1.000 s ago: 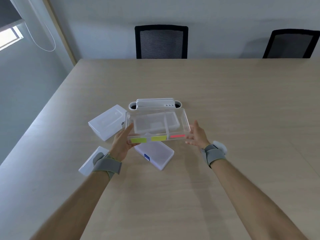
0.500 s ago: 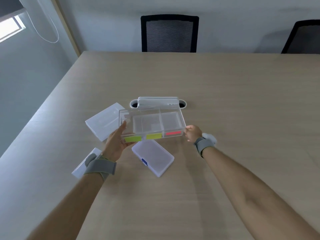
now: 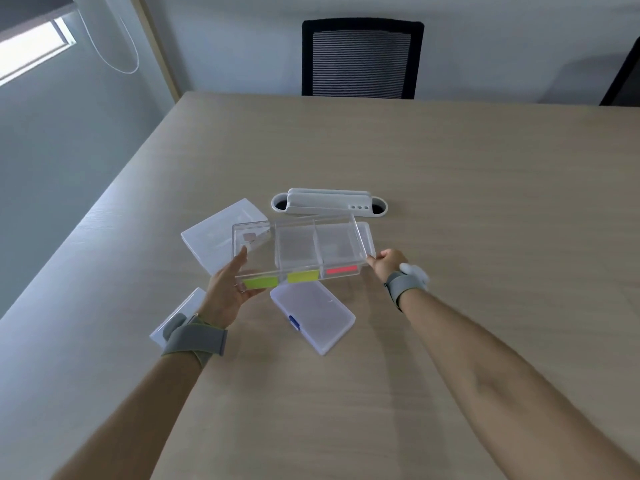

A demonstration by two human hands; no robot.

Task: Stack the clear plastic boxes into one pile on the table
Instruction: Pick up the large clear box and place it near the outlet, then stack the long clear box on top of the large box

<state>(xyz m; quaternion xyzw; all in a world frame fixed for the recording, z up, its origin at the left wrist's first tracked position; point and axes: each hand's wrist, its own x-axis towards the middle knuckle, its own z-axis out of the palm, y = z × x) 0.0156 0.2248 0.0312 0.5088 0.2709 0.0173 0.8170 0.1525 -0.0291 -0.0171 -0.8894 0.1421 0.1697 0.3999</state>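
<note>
Both hands grasp the divided box (image 3: 301, 252), left hand (image 3: 228, 289) underneath, right hand (image 3: 386, 263) pinching one corner; that thin pinch could slip, tipping it onto the flat boxes (image 3: 311, 315).

No readable text, brand, number or sign anywhere in view. The clear divided box (image 3: 301, 251) I hold carries three coloured labels along its near wall: a green label (image 3: 260, 282), a yellow label (image 3: 303, 276) and a red label (image 3: 341, 270). All three look blank; any print on them is too small and blurred to make out. The flat lidded box (image 3: 313, 315) on the table (image 3: 485, 202) has a small blue clasp (image 3: 294, 322) with no marking I can read. The other boxes show no lettering.
</note>
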